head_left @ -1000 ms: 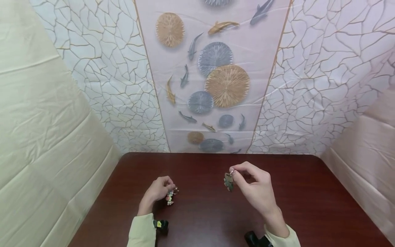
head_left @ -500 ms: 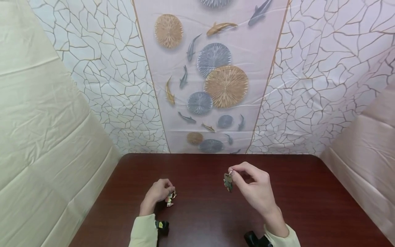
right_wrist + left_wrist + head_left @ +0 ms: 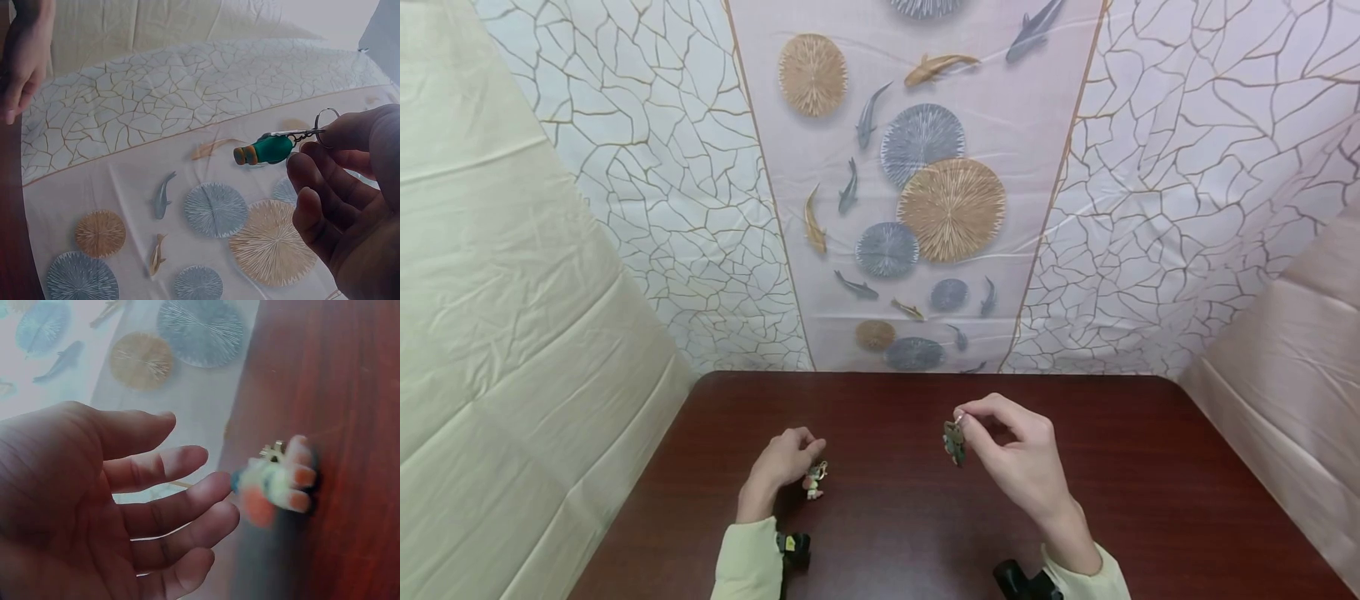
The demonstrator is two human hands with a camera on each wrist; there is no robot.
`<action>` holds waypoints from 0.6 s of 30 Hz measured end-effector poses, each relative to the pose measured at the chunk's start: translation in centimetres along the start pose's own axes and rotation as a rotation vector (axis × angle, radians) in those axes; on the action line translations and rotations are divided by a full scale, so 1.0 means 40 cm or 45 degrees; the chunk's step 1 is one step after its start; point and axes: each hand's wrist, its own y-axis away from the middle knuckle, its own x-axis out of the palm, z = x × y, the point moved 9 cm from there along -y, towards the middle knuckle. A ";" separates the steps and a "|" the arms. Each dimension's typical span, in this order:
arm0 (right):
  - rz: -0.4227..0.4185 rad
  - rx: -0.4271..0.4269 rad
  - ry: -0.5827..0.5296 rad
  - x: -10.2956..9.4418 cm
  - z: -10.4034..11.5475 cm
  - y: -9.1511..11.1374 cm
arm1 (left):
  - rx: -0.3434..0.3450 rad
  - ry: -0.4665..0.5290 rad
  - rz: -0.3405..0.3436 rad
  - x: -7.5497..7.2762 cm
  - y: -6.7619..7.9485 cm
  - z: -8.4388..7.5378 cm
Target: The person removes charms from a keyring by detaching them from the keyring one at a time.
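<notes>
On the dark red-brown table lies a small figure keychain (image 3: pixel 814 482) with a gold-coloured ring. Just beside it is my left hand (image 3: pixel 781 460), its fingers loosely extended with nothing gripped. In the left wrist view the figure keychain (image 3: pixel 274 484) looks blurred, white with orange parts; a fingertip overlaps it, and I cannot tell whether they touch. My right hand (image 3: pixel 1026 454) pinches the ring of a second keychain (image 3: pixel 954 443) above the table. The right wrist view shows this one as a green figure (image 3: pixel 275 150) with orange feet, a short chain and a flat metallic piece beside it.
The table (image 3: pixel 887 533) has a dark wood surface with rounded far corners. Behind it hangs a patterned cloth (image 3: pixel 951 208) with fish and round shapes. Pale cloth walls (image 3: pixel 535 333) stand on either side. Each wrist carries a black camera (image 3: pixel 793 550).
My left fingers have come off the figure keychain and lifted slightly, while the keychain stays on the table with its ring folded nearer the figure. The right hand holds almost still.
</notes>
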 end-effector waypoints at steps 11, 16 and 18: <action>0.011 0.002 0.024 0.006 -0.002 0.001 | 0.158 0.006 -0.144 -0.074 0.064 -0.135; 0.024 0.005 0.005 0.011 -0.002 0.001 | 0.286 -0.027 -0.214 -0.102 0.112 -0.225; 0.035 0.011 0.003 0.013 -0.002 0.003 | 0.334 -0.041 -0.239 -0.109 0.131 -0.256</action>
